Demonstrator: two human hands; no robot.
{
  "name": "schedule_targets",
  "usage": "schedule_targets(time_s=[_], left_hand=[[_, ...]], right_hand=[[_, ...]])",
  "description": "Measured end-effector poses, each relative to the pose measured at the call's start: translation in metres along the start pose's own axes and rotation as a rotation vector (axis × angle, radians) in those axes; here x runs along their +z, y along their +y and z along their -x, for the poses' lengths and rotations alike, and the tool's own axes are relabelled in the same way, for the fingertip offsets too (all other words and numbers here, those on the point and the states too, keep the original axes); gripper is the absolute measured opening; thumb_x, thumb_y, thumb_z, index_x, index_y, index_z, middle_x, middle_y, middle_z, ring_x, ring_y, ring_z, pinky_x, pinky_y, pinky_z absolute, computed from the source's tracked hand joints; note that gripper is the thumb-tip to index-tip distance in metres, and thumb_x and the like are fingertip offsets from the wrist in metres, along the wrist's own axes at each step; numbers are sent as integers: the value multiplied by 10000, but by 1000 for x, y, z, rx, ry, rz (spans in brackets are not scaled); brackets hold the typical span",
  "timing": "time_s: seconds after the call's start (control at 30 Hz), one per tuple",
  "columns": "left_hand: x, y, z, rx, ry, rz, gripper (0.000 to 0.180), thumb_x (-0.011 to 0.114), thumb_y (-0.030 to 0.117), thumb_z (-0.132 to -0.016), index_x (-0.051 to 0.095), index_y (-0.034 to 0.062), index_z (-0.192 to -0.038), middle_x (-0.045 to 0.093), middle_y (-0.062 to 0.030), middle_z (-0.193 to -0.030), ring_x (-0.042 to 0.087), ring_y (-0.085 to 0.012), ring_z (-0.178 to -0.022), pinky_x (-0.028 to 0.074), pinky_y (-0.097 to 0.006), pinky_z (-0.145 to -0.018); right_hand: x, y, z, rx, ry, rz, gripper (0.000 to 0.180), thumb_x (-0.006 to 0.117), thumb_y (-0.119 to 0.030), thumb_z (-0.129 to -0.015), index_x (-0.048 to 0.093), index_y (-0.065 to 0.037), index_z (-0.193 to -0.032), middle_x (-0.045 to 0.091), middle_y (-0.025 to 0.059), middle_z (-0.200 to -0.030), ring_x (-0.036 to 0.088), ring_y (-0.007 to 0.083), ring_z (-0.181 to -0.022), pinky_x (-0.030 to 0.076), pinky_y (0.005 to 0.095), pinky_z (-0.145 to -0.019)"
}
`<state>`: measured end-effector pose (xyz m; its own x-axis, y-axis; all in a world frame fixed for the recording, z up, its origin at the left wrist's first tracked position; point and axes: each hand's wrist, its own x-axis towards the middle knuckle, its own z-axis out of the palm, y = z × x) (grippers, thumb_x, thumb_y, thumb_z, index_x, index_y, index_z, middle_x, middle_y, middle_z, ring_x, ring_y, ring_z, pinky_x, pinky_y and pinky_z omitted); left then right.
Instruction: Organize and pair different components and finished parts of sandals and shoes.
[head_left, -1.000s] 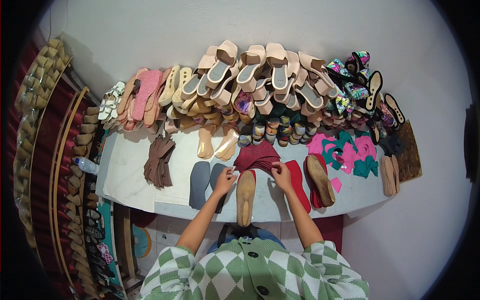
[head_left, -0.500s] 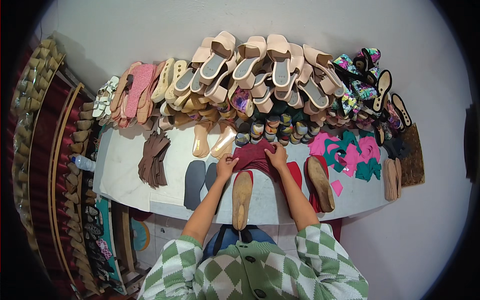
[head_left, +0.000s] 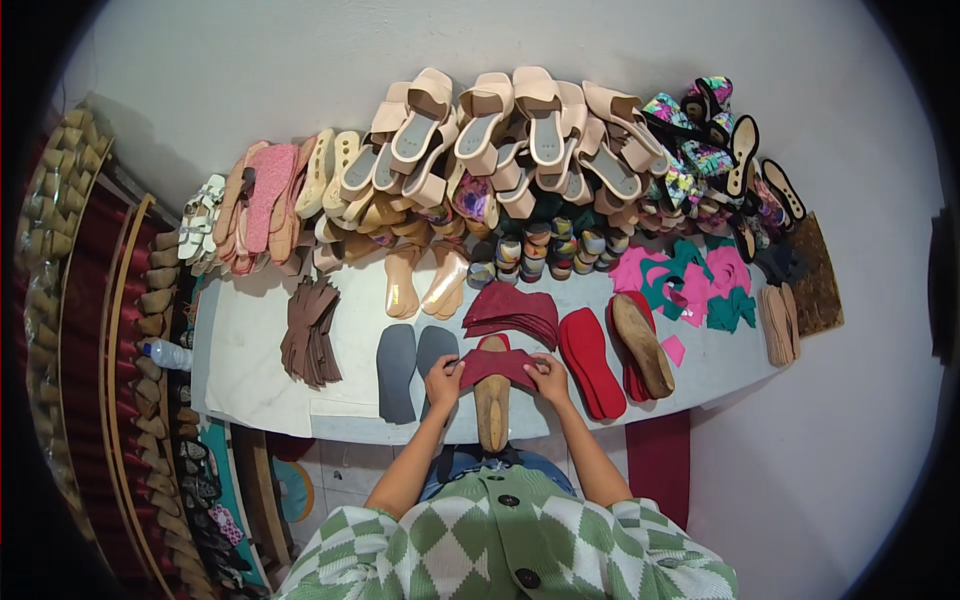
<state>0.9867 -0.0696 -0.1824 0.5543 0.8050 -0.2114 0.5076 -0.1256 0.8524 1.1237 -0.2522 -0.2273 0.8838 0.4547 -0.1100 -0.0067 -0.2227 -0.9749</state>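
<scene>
A dark red shoe upper piece (head_left: 500, 369) lies across a wooden shoe last (head_left: 492, 415) that stands at the table's near edge. My left hand (head_left: 443, 381) pinches the left end of the piece, and my right hand (head_left: 548, 379) pinches its right end. A bit of bright red shows at the far tip of the last. Just beyond sits a stack of dark red upper pieces (head_left: 510, 313). Red insoles (head_left: 592, 362) lie right of my right hand. Grey insoles (head_left: 397, 372) are to the left of my left hand.
Another wooden last (head_left: 644, 350) rests on red insoles at the right. Brown strips (head_left: 311, 332) lie at the left, pink and green cut pieces (head_left: 690, 283) at the right. Piled sandals (head_left: 540, 125) line the wall side. A water bottle (head_left: 167, 354) is by the left edge.
My hands have drawn back from the dark red stack toward my body with one upper piece, which now spans the last. The stack lies free on the table.
</scene>
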Motion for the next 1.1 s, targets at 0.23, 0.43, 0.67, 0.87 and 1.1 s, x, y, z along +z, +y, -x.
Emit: schedule_targets(time_s=[0.23, 0.43, 0.67, 0.87, 1.1], left_hand=[[-1, 11, 14, 207, 50, -317, 197, 625, 226, -793, 596, 56, -887, 648, -140, -793, 621, -330, -741, 470, -382, -620], [11, -1, 20, 371, 80, -619, 156, 557, 213, -833, 550, 71, -896, 600, -115, -856, 596, -289, -774, 428, -395, -660], [14, -8, 18, 466, 174, -781, 131, 532, 199, -836, 533, 115, -936, 516, -57, -829, 562, -218, -788, 387, -359, -675], [17, -11, 17, 503, 169, -904, 164, 509, 168, -824, 545, 155, -983, 494, -37, -814, 551, -181, -763, 364, -348, -646], [19, -12, 17, 539, 192, -894, 238, 488, 142, -813, 553, 173, -1039, 492, -35, -815, 547, -178, -770, 344, -356, -671]], right_hand=[[12, -14, 10, 78, 36, 5, 311, 711, -113, -733, 588, -12, -1000, 636, 52, -751, 584, 100, -633, 463, 236, -585], [27, -28, 25, 81, 106, 259, 306, 693, -123, -751, 554, -35, -1009, 630, 68, -759, 594, 120, -644, 463, 261, -578], [33, -23, 23, -72, 176, 134, 291, 694, -140, -753, 535, -50, -980, 624, 88, -721, 578, 133, -617, 456, 272, -581], [31, -27, 16, -31, 91, 259, 301, 693, -156, -755, 524, -41, -975, 623, 101, -722, 583, 149, -612, 457, 280, -582], [32, -24, 18, -46, 75, 252, 308, 678, -156, -762, 505, -33, -985, 622, 127, -741, 611, 208, -657, 467, 319, -608]])
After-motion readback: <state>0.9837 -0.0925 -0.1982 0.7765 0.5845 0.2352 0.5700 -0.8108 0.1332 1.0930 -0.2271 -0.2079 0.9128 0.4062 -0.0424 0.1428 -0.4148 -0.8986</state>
